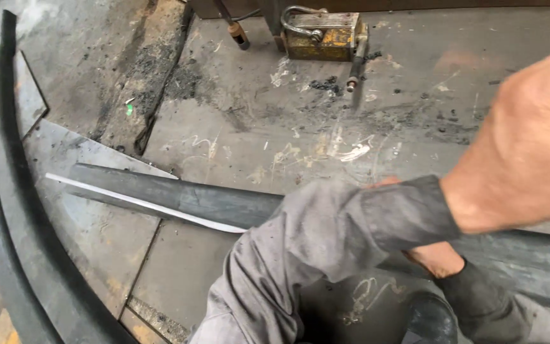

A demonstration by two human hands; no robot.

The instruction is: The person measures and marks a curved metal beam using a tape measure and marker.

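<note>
dirty steel floor plates fill the view, with curved black strips [1,210] at the left. a long flat metal bar [179,199] lies on the floor, its thin end pointing left and a bit up, its length running off to the right. it could slip and pinch fingers. the left hand [437,258] seems clenched on the bar under the sleeve. the right hand [529,146] is blurred; i cannot tell its grip.

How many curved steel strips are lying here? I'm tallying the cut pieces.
2 in view: one long curved steel strip running across the floor plate under the hands, and one curved steel band along the left edge. More may lie outside the frame.
</note>
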